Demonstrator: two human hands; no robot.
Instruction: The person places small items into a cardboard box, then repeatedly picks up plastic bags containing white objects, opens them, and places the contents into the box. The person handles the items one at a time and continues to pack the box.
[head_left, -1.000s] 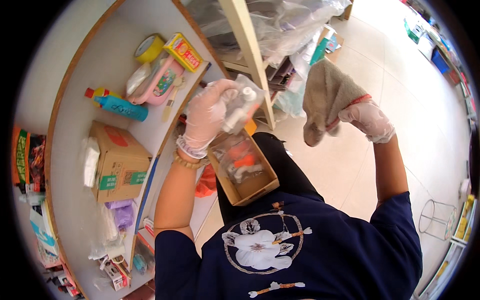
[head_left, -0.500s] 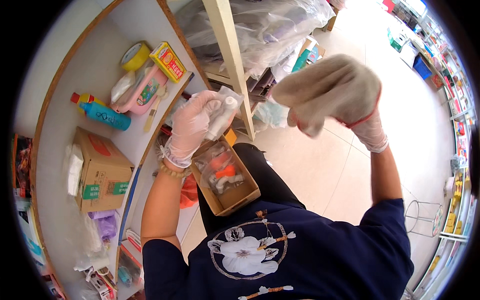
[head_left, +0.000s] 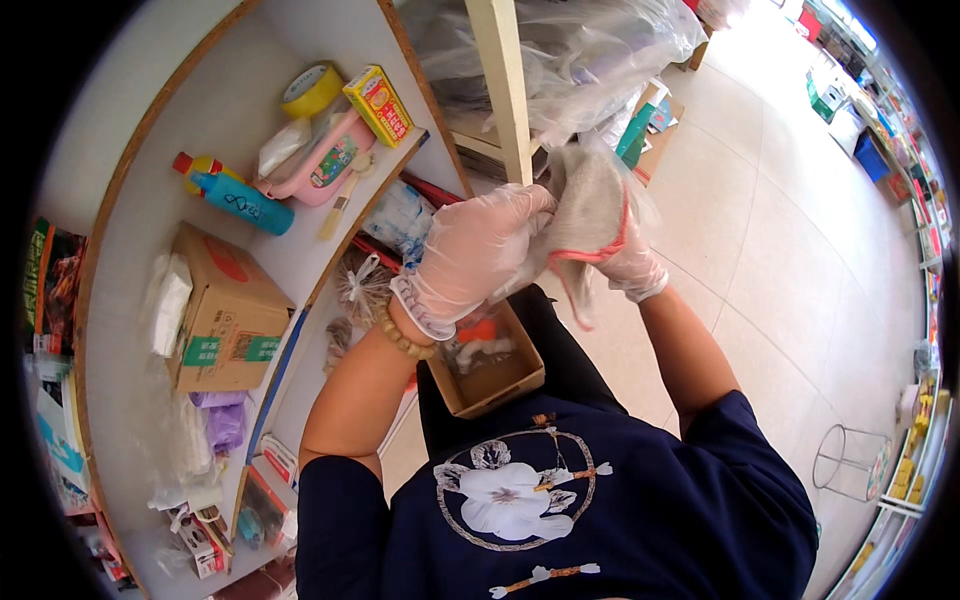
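Observation:
My left hand (head_left: 478,240), in a clear plastic glove, is closed in front of me, with a beaded bracelet at its wrist. Part of a small clear plastic bag (head_left: 515,277) shows beneath its fingers; its contents are hidden now. In my right hand (head_left: 632,262), also gloved, is a grey cloth (head_left: 590,200) with red edging, hanging down and touching the left fingers. Below the hands, an open cardboard box (head_left: 505,388) rests on my lap, holding white pieces (head_left: 482,352) and an orange piece (head_left: 480,330).
A shelf unit on the left bears yellow tape (head_left: 311,92), a yellow box (head_left: 379,106), a pink container (head_left: 325,165), a blue bottle (head_left: 242,203), a brush (head_left: 340,210) and a larger carton (head_left: 230,320). A pale post (head_left: 500,90) stands ahead. At right is a wire stand (head_left: 850,458).
My right hand has brought the cloth left and down to my left hand. The left hand has moved right and turned, hiding most of the clear bag it showed before.

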